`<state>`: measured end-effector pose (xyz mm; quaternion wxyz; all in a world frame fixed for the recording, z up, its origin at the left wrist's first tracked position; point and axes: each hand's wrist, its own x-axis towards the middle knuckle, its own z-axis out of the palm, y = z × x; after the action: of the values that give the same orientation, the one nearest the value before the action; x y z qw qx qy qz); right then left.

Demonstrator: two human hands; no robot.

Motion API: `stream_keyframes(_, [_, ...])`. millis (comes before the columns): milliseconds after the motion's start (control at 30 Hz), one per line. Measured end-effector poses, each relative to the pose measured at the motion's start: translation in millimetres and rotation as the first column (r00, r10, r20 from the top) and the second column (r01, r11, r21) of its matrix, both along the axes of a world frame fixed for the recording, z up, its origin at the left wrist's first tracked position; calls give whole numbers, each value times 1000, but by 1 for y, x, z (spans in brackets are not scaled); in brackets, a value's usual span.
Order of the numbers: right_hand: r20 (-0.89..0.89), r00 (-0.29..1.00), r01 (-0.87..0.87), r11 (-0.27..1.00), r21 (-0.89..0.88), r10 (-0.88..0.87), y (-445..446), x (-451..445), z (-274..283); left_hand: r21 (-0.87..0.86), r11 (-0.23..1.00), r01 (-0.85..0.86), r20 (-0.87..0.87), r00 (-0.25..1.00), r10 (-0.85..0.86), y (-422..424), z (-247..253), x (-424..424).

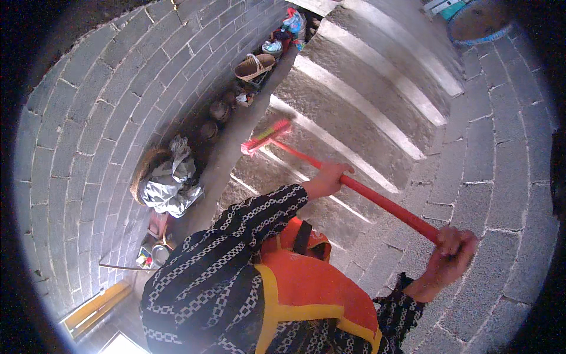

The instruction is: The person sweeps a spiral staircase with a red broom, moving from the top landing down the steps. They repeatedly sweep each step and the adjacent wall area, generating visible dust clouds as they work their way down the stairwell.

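A red broom handle [380,201] runs slantwise across the view over a concrete staircase [353,88]. My left hand [329,179] grips it around the middle of its length. Near the handle's upper end, at the right, my right hand [453,250] is closed around it. The broom head [267,137], with red and yellow-green bristles, is at the left edge of the steps; it is slightly blurred, and I cannot tell whether it touches the step. Both forearms wear patterned black sleeves, and an orange apron with yellow trim [309,283] covers my front.
Grey block walls [101,132] [482,212] flank the stairs. Along the left wall stand a wicker basket [254,68], dark round pots [219,110], a silvery plastic sheet [172,190] and bags [294,22]. A round blue-rimmed object [482,26] is at the upper right.
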<state>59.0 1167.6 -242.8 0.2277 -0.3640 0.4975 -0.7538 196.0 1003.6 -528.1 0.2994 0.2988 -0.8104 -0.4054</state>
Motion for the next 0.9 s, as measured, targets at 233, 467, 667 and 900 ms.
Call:
stream_keyframes(233, [-161, 956, 246, 969, -18, -246, 65, -2, 49, 93, 918, 384, -186, 913, -363, 84, 11, -97])
stream_keyframes(467, [-154, 880, 430, 892, -139, -448, 83, 1, 68, 42, 921, 386, 163, 907, -388, 102, 62, -80])
stream_keyframes(667, [-1, 992, 125, 989, -73, -126, 67, -42, 0, 143, 977, 158, 308, 931, -195, 61, 4, -69])
stream_keyframes(900, [-212, 745, 648, 762, 2, -633, 97, -8, 48, -1, 774, 633, -236, 752, -615, 141, -22, -162])
